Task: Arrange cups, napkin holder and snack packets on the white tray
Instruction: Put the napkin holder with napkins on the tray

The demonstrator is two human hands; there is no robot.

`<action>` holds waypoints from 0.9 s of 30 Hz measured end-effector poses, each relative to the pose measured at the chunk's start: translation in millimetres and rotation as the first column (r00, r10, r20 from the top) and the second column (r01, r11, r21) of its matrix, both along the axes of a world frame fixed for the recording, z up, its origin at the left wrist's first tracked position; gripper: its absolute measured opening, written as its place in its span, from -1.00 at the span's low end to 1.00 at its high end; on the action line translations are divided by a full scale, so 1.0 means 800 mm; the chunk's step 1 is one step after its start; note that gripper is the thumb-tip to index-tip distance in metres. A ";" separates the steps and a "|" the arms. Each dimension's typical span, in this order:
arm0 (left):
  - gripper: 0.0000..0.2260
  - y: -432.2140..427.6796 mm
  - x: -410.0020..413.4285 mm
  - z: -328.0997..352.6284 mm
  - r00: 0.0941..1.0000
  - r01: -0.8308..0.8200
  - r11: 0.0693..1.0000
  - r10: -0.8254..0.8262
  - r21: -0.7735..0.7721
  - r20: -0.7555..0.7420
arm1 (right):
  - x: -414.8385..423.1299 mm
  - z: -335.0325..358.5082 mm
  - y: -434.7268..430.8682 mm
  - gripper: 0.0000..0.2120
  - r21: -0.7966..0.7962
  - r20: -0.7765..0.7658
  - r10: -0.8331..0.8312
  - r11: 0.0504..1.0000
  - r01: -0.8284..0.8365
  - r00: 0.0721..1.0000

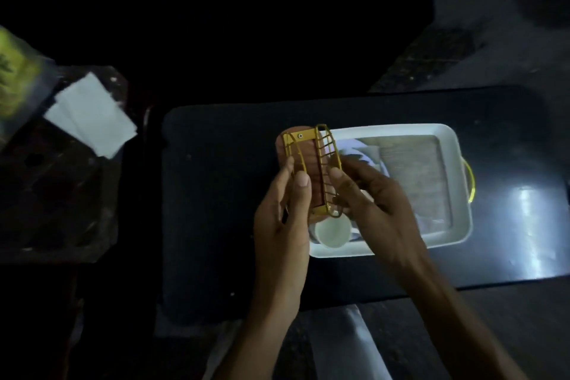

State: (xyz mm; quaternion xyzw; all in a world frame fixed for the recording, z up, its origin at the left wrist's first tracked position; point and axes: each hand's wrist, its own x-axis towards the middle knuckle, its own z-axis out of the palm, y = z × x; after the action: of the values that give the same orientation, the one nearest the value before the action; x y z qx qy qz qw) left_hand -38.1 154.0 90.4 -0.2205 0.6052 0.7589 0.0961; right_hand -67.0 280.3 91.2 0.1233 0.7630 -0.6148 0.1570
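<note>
**Both hands hold the holder over the tray's left end**

The left hand (283, 210) and right hand (376, 203) reach up from the near edge and share the holder (311, 173), a yellow wire frame on a brown base. The left thumb and fingers are curled round its left side, and the right thumb and fingers pinch its right side. It is held above the left end of the white tray (450, 145), which sits on a black table (216, 194). A white cup (333, 233) stands in the tray's near left corner, just under the holder. A clear packet (410, 170) lies further right in the tray. White napkins (89, 114) lie well apart, on a dark surface to the left.
</note>
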 end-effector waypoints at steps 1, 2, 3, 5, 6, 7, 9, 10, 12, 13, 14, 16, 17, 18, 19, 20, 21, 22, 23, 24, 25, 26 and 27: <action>-0.57 0.018 -0.002 0.004 0.999 0.052 0.999 -0.052 0.010 0.011 | 0.002 0.004 0.021 -0.77 0.025 -0.015 -0.023 0.999 0.023 1.000; -0.58 0.036 -0.005 0.008 0.994 0.104 0.994 -0.104 0.019 0.024 | 0.004 0.009 0.041 -0.78 0.046 -0.021 -0.045 0.998 0.046 0.999; -0.61 0.054 -0.008 0.011 0.988 0.145 0.989 -0.146 0.033 0.040 | 0.007 0.014 0.062 -0.79 0.057 -0.019 -0.067 0.996 0.068 0.998; -0.62 0.089 -0.012 0.010 0.978 0.183 0.979 -0.191 0.087 0.090 | 0.010 0.022 0.102 -0.77 0.075 -0.011 -0.106 0.991 0.107 0.994; -0.58 0.107 -0.014 0.007 0.972 0.192 0.975 -0.205 0.113 0.116 | 0.012 0.024 0.123 -0.74 0.086 0.000 -0.129 0.988 0.129 0.992; -0.52 0.124 -0.016 0.002 0.966 0.204 0.970 -0.222 0.132 0.133 | 0.014 0.022 0.143 -0.71 0.101 0.016 -0.159 0.983 0.156 0.987; -0.49 0.158 -0.021 -0.006 0.953 0.237 0.960 -0.260 0.150 0.159 | 0.017 0.013 0.180 -0.62 0.120 0.056 -0.227 0.968 0.219 0.972; -0.50 0.173 -0.023 -0.010 0.946 0.251 0.955 -0.276 0.158 0.172 | 0.018 0.006 0.196 -0.57 0.127 0.075 -0.250 0.963 0.240 0.965; -0.45 0.201 -0.026 -0.020 0.929 0.287 0.944 -0.316 0.166 0.194 | 0.018 -0.009 0.221 -0.52 0.141 0.112 -0.268 0.957 0.252 0.957; -0.40 0.214 -0.028 -0.026 0.918 0.307 0.938 -0.337 0.162 0.209 | 0.018 -0.017 0.231 -0.53 0.144 0.126 -0.272 0.956 0.254 0.954; -0.35 0.225 -0.029 -0.032 0.910 0.315 0.936 -0.345 0.155 0.230 | 0.018 -0.026 0.241 -0.55 0.145 0.136 -0.276 0.956 0.257 0.951; -0.31 0.242 -0.031 -0.045 0.902 0.300 0.941 -0.333 0.153 0.275 | 0.018 -0.046 0.258 -0.59 0.151 0.154 -0.289 0.952 0.267 0.945; -0.29 0.249 -0.031 -0.050 0.899 0.290 0.944 -0.325 0.157 0.294 | 0.019 -0.055 0.265 -0.61 0.154 0.163 -0.290 0.952 0.266 0.943; -0.28 0.255 -0.031 -0.055 0.896 0.280 0.947 -0.317 0.159 0.310 | 0.020 -0.065 0.271 -0.62 0.157 0.172 -0.285 0.953 0.259 0.943; -0.27 0.261 -0.031 -0.059 0.894 0.269 0.950 -0.308 0.159 0.326 | 0.021 -0.074 0.276 -0.63 0.161 0.179 -0.278 0.955 0.251 0.944; -0.27 0.265 -0.031 -0.063 0.892 0.257 0.953 -0.297 0.158 0.341 | 0.022 -0.082 0.280 -0.63 0.165 0.184 -0.274 0.955 0.245 0.944; -0.28 0.269 -0.031 -0.067 0.889 0.244 0.957 -0.286 0.158 0.357 | 0.023 -0.089 0.283 -0.63 0.169 0.186 -0.273 0.955 0.243 0.944; -0.30 0.272 -0.032 -0.071 0.886 0.233 0.960 -0.276 0.155 0.373 | 0.024 -0.095 0.286 -0.63 0.172 0.186 -0.270 0.956 0.239 0.945; -0.30 0.275 -0.032 -0.074 0.882 0.226 0.962 -0.269 0.153 0.387 | 0.024 -0.100 0.288 -0.63 0.173 0.187 -0.262 0.957 0.231 0.947; -0.28 0.278 -0.032 -0.076 0.878 0.222 0.963 -0.265 0.153 0.398 | 0.024 -0.103 0.290 -0.63 0.169 0.192 -0.254 0.960 0.223 0.948; -0.26 0.280 -0.032 -0.078 0.873 0.223 0.963 -0.267 0.154 0.408 | 0.024 -0.106 0.292 -0.63 0.164 0.199 -0.248 0.962 0.217 0.948; -0.24 0.282 -0.031 -0.081 0.869 0.227 0.962 -0.271 0.154 0.414 | 0.025 -0.109 0.294 -0.62 0.155 0.208 -0.244 0.964 0.214 0.947; -0.25 0.283 -0.030 -0.083 0.867 0.234 0.961 -0.276 0.149 0.416 | 0.027 -0.113 0.296 -0.60 0.149 0.218 -0.240 0.966 0.210 0.946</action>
State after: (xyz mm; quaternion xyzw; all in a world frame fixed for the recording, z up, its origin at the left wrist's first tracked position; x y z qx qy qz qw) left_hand -62.2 380.3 24.0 -0.2967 0.5565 0.6989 0.3375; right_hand -45.8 516.9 1.1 0.2908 0.7567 -0.5613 0.1666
